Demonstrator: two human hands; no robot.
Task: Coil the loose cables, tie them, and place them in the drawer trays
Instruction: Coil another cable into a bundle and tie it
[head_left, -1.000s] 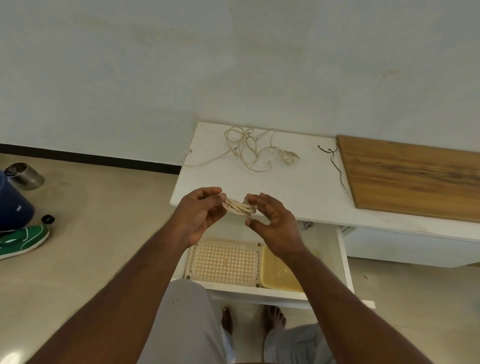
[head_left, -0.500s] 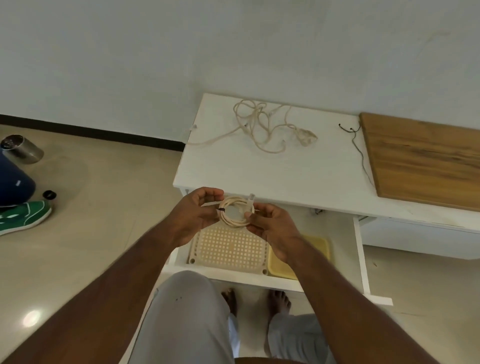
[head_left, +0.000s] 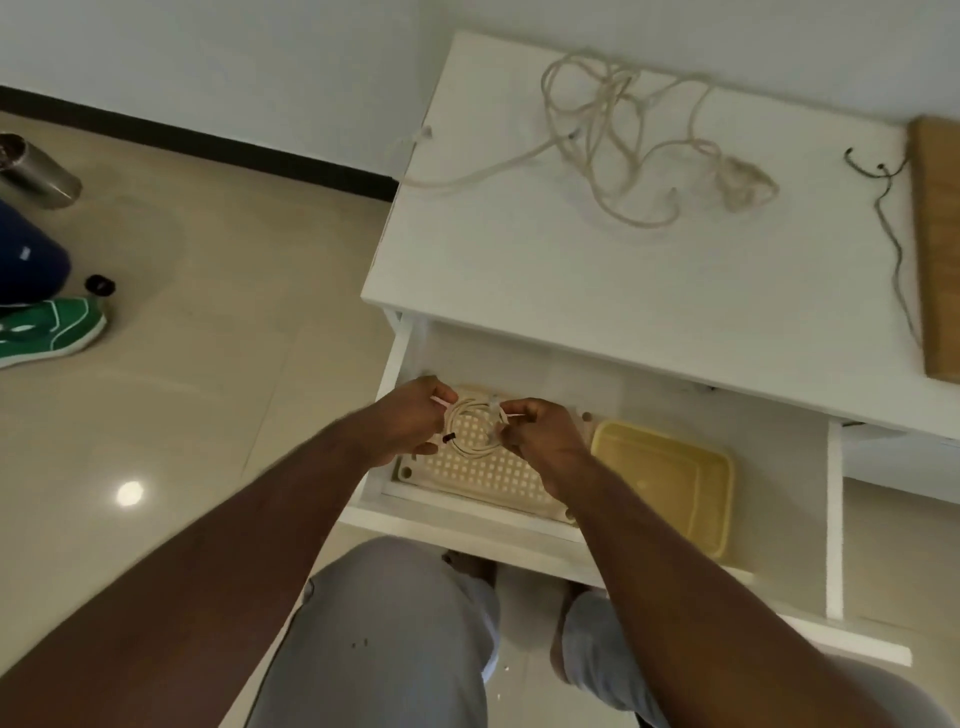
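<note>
Since a second ago the small cream coiled cable (head_left: 472, 427) has come down from counter height to just over the perforated cream drawer tray (head_left: 483, 475), left hand (head_left: 410, 427) and right hand (head_left: 540, 434) each clamped in a pinching grip on its sides, so placing looks imminent

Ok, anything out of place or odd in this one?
Only unfinished work. A tangled cream cable sprawls loose on the white cabinet top, one end trailing over its left edge, and a thin dark wire lies uncoiled beside the wooden board. Nothing looks spilled or damaged.
</note>
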